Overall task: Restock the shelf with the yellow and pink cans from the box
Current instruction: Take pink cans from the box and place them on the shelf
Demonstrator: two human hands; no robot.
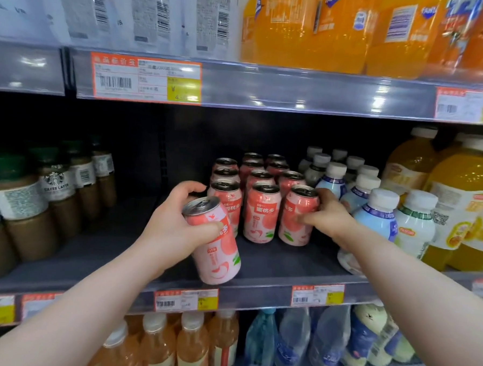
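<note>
Left hand [174, 221]: fingers curled round a pink can [213, 241], held tilted just above the front edge of the shelf [272, 262]. Right hand [327, 212]: fingers and thumb wrapped round the front-right can [298, 216], which stands upright on the shelf in the block of pink cans [258, 181], beside white-capped bottles [378, 215].

Brown coffee bottles [58, 190] stand left; white-capped bottles [378, 215] and orange juice bottles [463, 205] right.
</note>
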